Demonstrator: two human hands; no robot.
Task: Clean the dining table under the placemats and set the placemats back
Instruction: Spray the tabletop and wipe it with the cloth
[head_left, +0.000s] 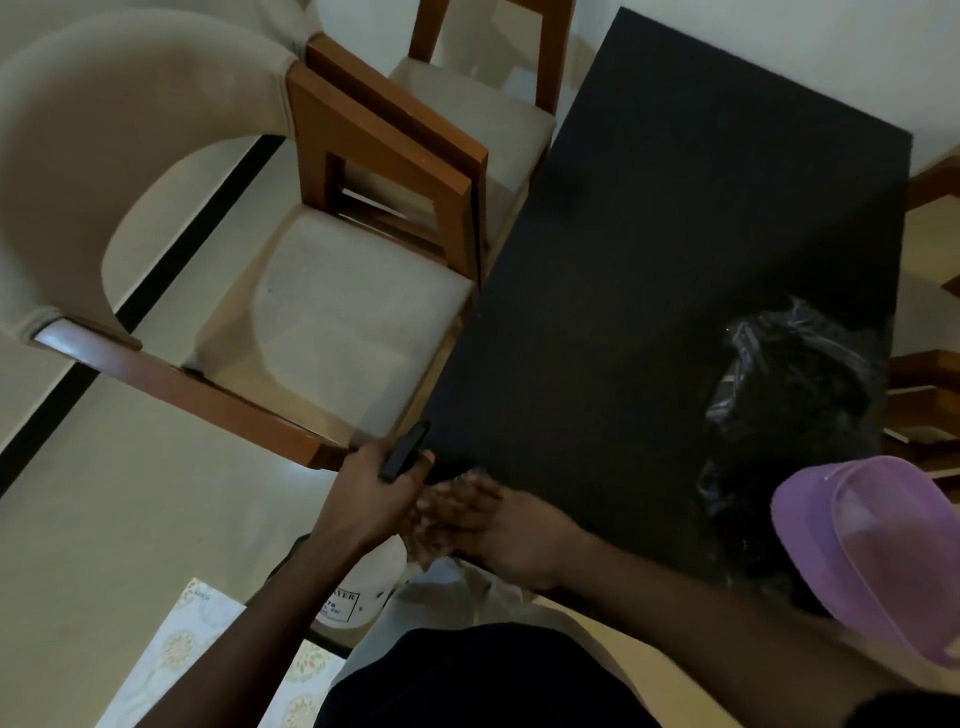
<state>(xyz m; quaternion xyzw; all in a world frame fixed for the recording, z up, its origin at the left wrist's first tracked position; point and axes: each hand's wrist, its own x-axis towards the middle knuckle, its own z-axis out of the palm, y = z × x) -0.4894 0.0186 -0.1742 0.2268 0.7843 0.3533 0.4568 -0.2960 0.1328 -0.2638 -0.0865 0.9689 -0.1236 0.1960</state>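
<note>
The black dining table (649, 270) fills the right half of the view, and no placemat lies on it. My left hand (374, 483) grips the black trigger head of a spray bottle at the table's near left corner. The bottle's white body (358, 587) hangs below my wrist. My right hand (493, 525) is beside the left one at the same corner. Its fingers are blurred and stretch toward the bottle, and I see nothing held in them. A pale cloth-like patch (457, 587) shows just under it.
A crumpled black plastic bag (795, 395) lies on the table's right side. Wooden chairs with beige seats (332, 312) stand along the left edge. A pale sheet with a floral pattern (171, 665) lies at the lower left. A purple cap brim (872, 551) blocks the lower right.
</note>
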